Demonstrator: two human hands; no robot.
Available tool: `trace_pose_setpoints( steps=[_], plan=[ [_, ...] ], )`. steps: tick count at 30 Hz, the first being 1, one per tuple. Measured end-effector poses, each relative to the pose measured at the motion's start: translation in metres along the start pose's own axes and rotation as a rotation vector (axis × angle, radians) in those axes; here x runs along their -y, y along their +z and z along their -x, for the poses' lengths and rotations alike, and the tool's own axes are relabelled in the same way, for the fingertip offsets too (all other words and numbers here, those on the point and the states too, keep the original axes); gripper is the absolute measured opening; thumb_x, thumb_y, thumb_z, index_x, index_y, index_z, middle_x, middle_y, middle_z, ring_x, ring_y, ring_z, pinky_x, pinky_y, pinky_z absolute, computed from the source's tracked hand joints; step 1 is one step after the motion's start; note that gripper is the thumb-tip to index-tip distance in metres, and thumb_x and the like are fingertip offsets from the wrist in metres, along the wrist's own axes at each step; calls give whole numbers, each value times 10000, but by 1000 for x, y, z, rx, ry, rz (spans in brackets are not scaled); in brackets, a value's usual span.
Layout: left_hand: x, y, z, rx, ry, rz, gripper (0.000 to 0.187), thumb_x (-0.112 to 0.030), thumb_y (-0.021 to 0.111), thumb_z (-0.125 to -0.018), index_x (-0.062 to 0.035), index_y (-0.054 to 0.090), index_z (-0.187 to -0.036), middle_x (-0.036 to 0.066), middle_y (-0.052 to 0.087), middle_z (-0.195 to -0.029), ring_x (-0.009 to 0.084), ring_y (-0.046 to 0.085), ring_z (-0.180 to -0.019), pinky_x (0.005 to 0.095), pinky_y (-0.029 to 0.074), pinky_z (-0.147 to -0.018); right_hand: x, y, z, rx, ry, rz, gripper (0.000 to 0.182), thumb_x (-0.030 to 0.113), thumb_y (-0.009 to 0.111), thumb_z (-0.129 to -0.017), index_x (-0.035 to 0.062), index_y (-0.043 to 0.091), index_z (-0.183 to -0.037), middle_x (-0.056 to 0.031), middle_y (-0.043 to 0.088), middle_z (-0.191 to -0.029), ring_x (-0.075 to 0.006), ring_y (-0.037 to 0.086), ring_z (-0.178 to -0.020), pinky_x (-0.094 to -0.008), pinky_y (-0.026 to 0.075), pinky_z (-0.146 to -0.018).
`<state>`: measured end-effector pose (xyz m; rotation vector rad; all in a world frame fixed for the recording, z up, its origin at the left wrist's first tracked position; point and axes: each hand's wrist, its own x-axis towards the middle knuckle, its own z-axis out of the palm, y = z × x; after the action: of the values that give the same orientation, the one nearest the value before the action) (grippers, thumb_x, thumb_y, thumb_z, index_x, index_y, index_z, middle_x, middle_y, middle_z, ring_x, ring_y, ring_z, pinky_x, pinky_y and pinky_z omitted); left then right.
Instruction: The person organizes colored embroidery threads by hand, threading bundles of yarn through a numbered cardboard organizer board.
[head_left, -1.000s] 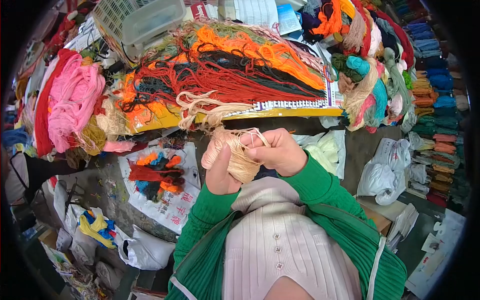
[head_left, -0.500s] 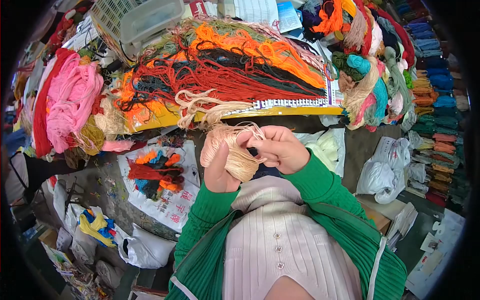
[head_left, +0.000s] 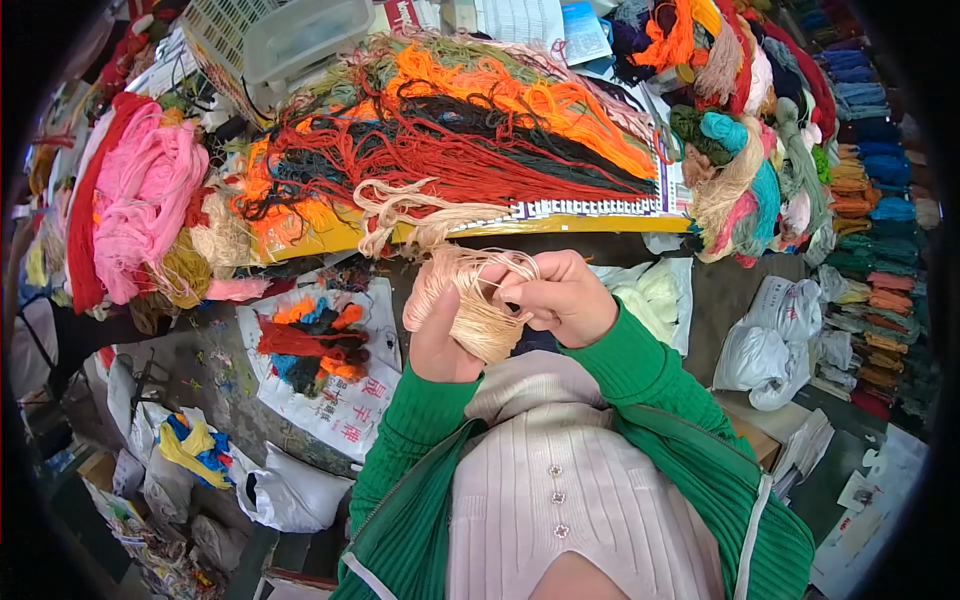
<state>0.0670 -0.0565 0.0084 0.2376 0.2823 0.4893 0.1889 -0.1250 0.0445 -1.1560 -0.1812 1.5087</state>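
A bundle of cream yarn (head_left: 472, 312) is wound around my left hand (head_left: 437, 342), which is held upright in front of my chest. My right hand (head_left: 562, 298) pinches loops of the same cream yarn at the top of the bundle, beside my left fingers. Both sleeves are green. Just beyond my hands, loose cream strands (head_left: 410, 215) hang over the yellow edge of the table (head_left: 560, 225). Behind them lies a heap of red, orange, black and green yarn (head_left: 450, 130).
Pink and red skeins (head_left: 140, 200) lie at the left, with mixed skeins (head_left: 740, 150) at the right. A white plastic basket (head_left: 280, 40) stands at the back. On the floor are a printed white bag (head_left: 330, 385) with yarn scraps and more white bags (head_left: 770, 345).
My right hand has shifted slightly along the top of the bundle, laying another loop of cream yarn around my left hand. My left hand has stayed in place.
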Motion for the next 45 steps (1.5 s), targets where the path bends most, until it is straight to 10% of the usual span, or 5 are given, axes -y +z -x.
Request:
trace_pose_setpoints(
  steps=[11,14,20,29,45],
  plan=[
    [4,2,-7,28,43,-89,404,-190,386,-785,59,349,-1101,159,410,-1095,249,390,-1034,346,289,-882,5,-3,-3,38,4,-196,114,119,489,-763,9,512,-776,42,352,-481,-21,251,-388,-176,169,-354],
    [1,-1,-10,125,188,-590,430,-211,369,-800,59,327,-1133,137,357,-1160,199,360,-1055,299,284,-879,10,10,-2,-39,15,19,92,87,506,-738,7,531,-698,54,347,-461,-10,256,-391,-172,169,-354],
    [0,0,-6,96,11,-101,450,-226,387,-780,62,329,-1121,177,296,-1197,254,324,-1089,347,260,-903,4,6,-6,-15,-69,43,54,30,510,-699,17,525,-649,35,388,-476,-26,299,-403,-182,199,-377],
    [-1,19,-10,-133,68,-181,324,-40,449,-736,32,390,-1047,147,488,-995,217,461,-942,339,340,-842,2,2,-9,-20,-54,-68,145,20,506,-689,-24,555,-818,34,353,-453,-35,261,-389,-183,204,-383],
    [-7,19,-14,-108,84,-81,276,-119,436,-778,15,419,-1018,124,486,-994,208,467,-926,335,353,-826,15,0,-11,82,-58,-111,185,117,453,-776,-44,540,-797,7,379,-412,-40,292,-354,-173,222,-358]
  ],
)
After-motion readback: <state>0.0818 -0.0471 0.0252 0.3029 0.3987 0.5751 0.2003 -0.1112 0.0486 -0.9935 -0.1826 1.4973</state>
